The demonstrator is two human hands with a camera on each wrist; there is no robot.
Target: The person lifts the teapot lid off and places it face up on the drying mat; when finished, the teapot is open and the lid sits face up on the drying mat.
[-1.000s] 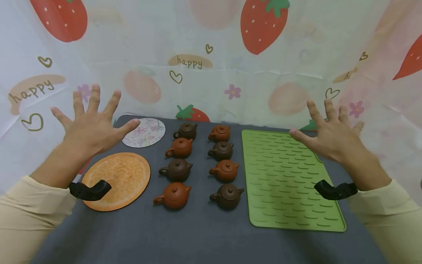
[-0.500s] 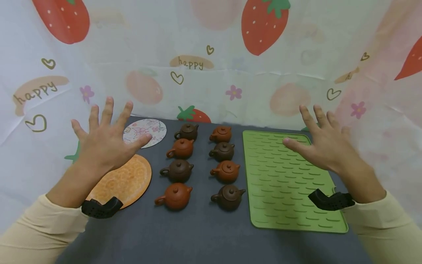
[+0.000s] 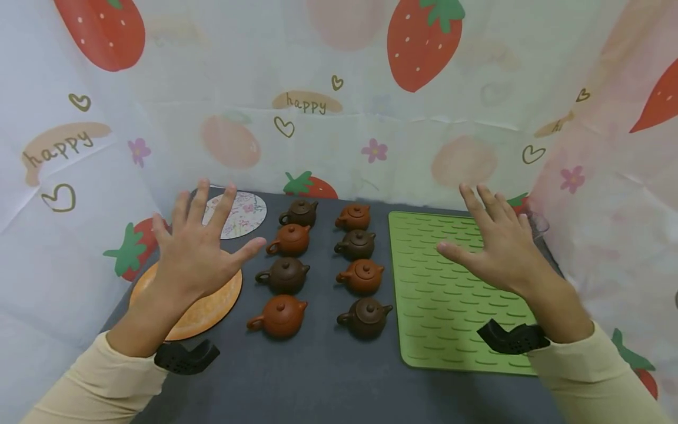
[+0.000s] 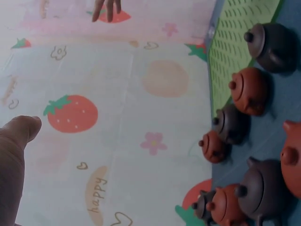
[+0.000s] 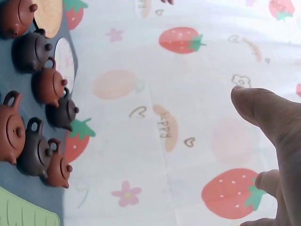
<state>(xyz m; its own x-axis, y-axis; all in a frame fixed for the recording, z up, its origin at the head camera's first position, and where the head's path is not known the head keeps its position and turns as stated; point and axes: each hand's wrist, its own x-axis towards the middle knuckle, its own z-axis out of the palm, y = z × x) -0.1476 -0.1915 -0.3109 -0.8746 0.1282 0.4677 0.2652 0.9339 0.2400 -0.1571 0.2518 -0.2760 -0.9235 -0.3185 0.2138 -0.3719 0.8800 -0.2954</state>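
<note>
Two columns of small clay teapots, reddish-brown and dark brown by turns, stand in the middle of the table. The nearest ones are a reddish teapot (image 3: 283, 317) on the left and a dark teapot (image 3: 365, 318) on the right. My left hand (image 3: 198, 259) hovers with spread fingers over the orange round mat (image 3: 214, 312), hiding much of it. Over the green ridged mat (image 3: 445, 330) my right hand (image 3: 500, 250) is raised, fingers apart and holding nothing. Both wrist views show a thumb, with the teapots off to one side.
A white round mat with a floral print (image 3: 246, 215) lies at the back left. Behind and beside the grey table (image 3: 318, 388) hangs a white curtain (image 3: 371, 65) printed with strawberries. Near the back right corner sits a small clear object (image 3: 539, 224).
Both hands have come lower and inward, the left moving right and the right moving left. Their fingers stay spread. The teapots and mats have kept their places.
</note>
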